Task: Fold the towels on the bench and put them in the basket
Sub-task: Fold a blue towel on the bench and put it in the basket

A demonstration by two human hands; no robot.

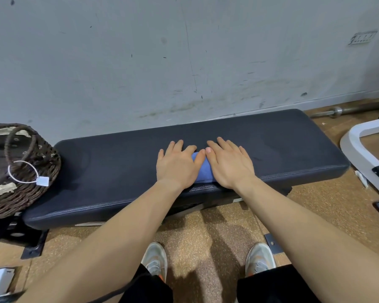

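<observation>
Here, one towel (small, blue, folded) lies on the tabletop near its front edge, mostly covered by two hands. The left hand and right hand press flat on it side by side, palms down. The fingers are straight and slightly spread, the thumbs almost touching over the cloth, and nothing is pinched. One wicker basket sits at the tabletop's left end, well apart from the towel, with one white tag looped to its handle. Two shoes stand on the floor below — one barbell lies by the wall at right.
</observation>
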